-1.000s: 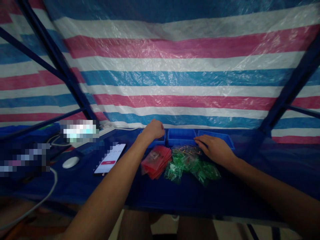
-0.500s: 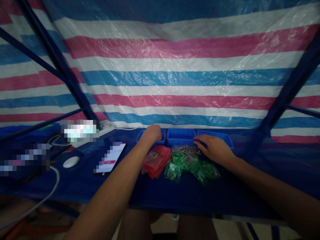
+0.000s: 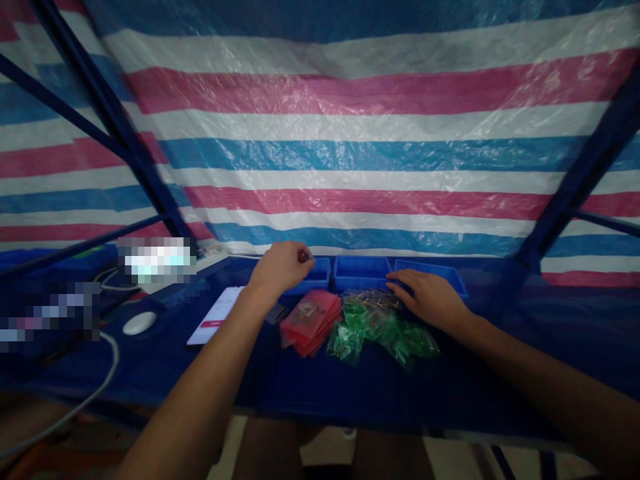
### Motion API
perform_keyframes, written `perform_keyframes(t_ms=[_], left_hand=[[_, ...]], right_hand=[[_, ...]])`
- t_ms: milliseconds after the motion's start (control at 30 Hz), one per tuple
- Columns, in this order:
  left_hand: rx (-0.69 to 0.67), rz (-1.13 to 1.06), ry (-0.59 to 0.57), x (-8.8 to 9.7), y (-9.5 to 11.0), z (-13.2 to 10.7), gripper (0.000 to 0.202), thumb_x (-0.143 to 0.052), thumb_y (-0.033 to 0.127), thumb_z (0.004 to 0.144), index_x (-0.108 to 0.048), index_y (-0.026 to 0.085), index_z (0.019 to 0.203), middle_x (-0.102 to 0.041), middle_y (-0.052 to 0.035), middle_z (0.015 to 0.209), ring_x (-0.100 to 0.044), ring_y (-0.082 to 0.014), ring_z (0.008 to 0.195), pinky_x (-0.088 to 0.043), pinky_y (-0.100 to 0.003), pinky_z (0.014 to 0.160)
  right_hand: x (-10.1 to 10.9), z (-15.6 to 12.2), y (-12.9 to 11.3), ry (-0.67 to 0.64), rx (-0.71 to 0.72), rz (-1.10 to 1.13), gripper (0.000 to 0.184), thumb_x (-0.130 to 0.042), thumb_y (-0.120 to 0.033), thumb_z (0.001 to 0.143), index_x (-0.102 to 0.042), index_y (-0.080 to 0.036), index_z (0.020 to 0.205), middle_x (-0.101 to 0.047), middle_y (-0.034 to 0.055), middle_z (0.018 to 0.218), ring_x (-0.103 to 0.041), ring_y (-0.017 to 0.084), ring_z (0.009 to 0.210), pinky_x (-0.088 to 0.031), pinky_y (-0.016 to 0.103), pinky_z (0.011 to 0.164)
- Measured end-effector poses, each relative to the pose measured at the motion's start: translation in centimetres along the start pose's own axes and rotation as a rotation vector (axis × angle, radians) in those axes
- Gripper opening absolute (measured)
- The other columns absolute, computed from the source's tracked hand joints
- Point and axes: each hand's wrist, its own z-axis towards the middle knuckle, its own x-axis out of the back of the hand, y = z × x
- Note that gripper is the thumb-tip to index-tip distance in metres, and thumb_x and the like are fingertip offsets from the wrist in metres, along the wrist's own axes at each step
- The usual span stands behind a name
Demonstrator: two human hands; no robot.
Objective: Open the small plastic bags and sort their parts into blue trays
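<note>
My left hand (image 3: 281, 270) hovers over the left blue tray (image 3: 323, 272). Its thumb and fingers are pinched, and whatever they hold is too small to make out. My right hand (image 3: 425, 295) lies flat with fingers stretched out, at the near edge of the right blue tray (image 3: 453, 275). The middle blue tray (image 3: 361, 283) stands between the two. In front of them lie a stack of red plastic bags (image 3: 311, 325), several green bags (image 3: 385, 332) and a clear bag of small brass-coloured pieces (image 3: 373, 299), close to my right fingertips.
To the left, a phone (image 3: 207, 327) with a lit screen lies beside a white mouse (image 3: 139, 323). A white cable (image 3: 114, 363) hangs at the table's left side. Blue metal posts (image 3: 565, 173) and a striped plastic sheet (image 3: 370, 153) stand behind the table.
My left hand has come up out of the left tray and shifted left, its fingertips now turned rightward. The right hand stays where it was.
</note>
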Motion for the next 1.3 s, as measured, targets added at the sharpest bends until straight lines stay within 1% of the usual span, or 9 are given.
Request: perform_keyframes(t_ms=[133, 267, 467, 667, 767, 867, 1067, 1167, 1300], left_hand=[[0.044, -0.014, -0.119, 0.4, -2.4, -4.2, 0.022, -0.068, 0.036, 0.088, -0.079, 0.022, 0.101, -0.081, -0.0062, 0.095, -0.076, -0.0244, 0.087, -0.054, -0.030, 0.073], [0.053, 0.107, -0.227, -1.2, -3.6, -7.0, 0.016, -0.069, 0.026, 0.082, -0.080, 0.025, 0.094, -0.079, -0.0082, 0.103, -0.075, -0.0282, 0.096, -0.054, -0.033, 0.079], [0.124, 0.154, -0.181, -3.0, -3.1, -7.7, 0.023, -0.059, 0.018, 0.086, -0.078, 0.020, 0.098, -0.079, -0.0149, 0.098, -0.076, -0.0326, 0.091, -0.056, -0.040, 0.082], [0.156, 0.185, -0.113, -2.8, -2.9, -7.5, 0.025, -0.058, 0.011, 0.081, -0.076, 0.020, 0.096, -0.079, -0.0135, 0.094, -0.076, -0.0318, 0.091, -0.056, -0.036, 0.081], [0.131, 0.108, 0.020, -1.2, -1.2, -7.4, 0.023, -0.058, 0.013, 0.084, -0.075, 0.020, 0.098, -0.079, -0.0101, 0.092, -0.076, -0.0303, 0.088, -0.057, -0.036, 0.080], [-0.076, -0.127, 0.177, 0.3, 2.5, -7.0, 0.021, -0.061, 0.015, 0.088, -0.074, 0.021, 0.104, -0.080, -0.0056, 0.103, -0.076, -0.0246, 0.095, -0.058, -0.034, 0.089], [-0.429, -0.305, 0.093, -1.4, 9.4, -5.2, 0.030, -0.061, 0.017, 0.096, -0.072, 0.021, 0.124, -0.076, -0.0064, 0.123, -0.072, -0.0227, 0.113, -0.056, -0.039, 0.106], [-0.451, -0.289, 0.099, -2.3, 9.8, -5.1, 0.045, -0.061, 0.025, 0.099, -0.060, 0.019, 0.143, -0.064, -0.0103, 0.145, -0.061, -0.0253, 0.135, -0.048, -0.044, 0.118], [-0.391, -0.254, 0.105, -1.2, 7.3, -6.7, 0.038, -0.054, 0.029, 0.104, -0.064, 0.022, 0.140, -0.060, -0.0089, 0.150, -0.055, -0.0256, 0.141, -0.043, -0.046, 0.123]], right_hand=[[0.0, 0.0, -0.1, 0.002, 0.007, -0.007, 0.035, -0.050, -0.040, 0.107, -0.071, -0.024, 0.130, -0.077, 0.0078, 0.128, -0.075, 0.030, 0.112, -0.060, 0.045, 0.099], [0.0, 0.1, -0.2, 0.008, 0.007, -0.004, 0.034, -0.050, -0.041, 0.107, -0.071, -0.024, 0.128, -0.077, 0.0075, 0.128, -0.075, 0.030, 0.112, -0.060, 0.044, 0.098], [-0.1, 0.0, -0.2, 0.002, 0.005, -0.019, 0.034, -0.050, -0.042, 0.108, -0.070, -0.024, 0.129, -0.077, 0.0071, 0.127, -0.075, 0.030, 0.112, -0.059, 0.044, 0.098], [0.1, 0.1, -0.2, -0.003, 0.005, -0.029, 0.036, -0.048, -0.040, 0.109, -0.070, -0.024, 0.131, -0.077, 0.0073, 0.128, -0.074, 0.029, 0.114, -0.058, 0.042, 0.100], [0.3, 0.1, -0.3, -0.008, 0.012, -0.024, 0.037, -0.045, -0.037, 0.110, -0.069, -0.024, 0.134, -0.077, 0.0068, 0.129, -0.074, 0.028, 0.115, -0.058, 0.041, 0.101], [0.3, 0.1, -0.2, 0.001, 0.002, -0.025, 0.037, -0.045, -0.035, 0.109, -0.068, -0.024, 0.137, -0.076, 0.0075, 0.130, -0.074, 0.028, 0.116, -0.057, 0.040, 0.102], [0.2, 0.0, 0.1, 0.017, -0.010, -0.026, 0.035, -0.046, -0.032, 0.109, -0.068, -0.024, 0.135, -0.076, 0.0076, 0.127, -0.073, 0.027, 0.114, -0.055, 0.039, 0.103], [0.6, 0.0, 0.1, 0.052, -0.014, -0.011, 0.034, -0.046, -0.032, 0.109, -0.068, -0.024, 0.133, -0.075, 0.0083, 0.124, -0.072, 0.026, 0.112, -0.056, 0.038, 0.101], [1.3, 0.1, -0.6, 0.169, 0.053, 0.039, 0.034, -0.048, -0.033, 0.108, -0.069, -0.022, 0.132, -0.068, 0.0126, 0.127, -0.065, 0.029, 0.119, -0.055, 0.043, 0.104]])
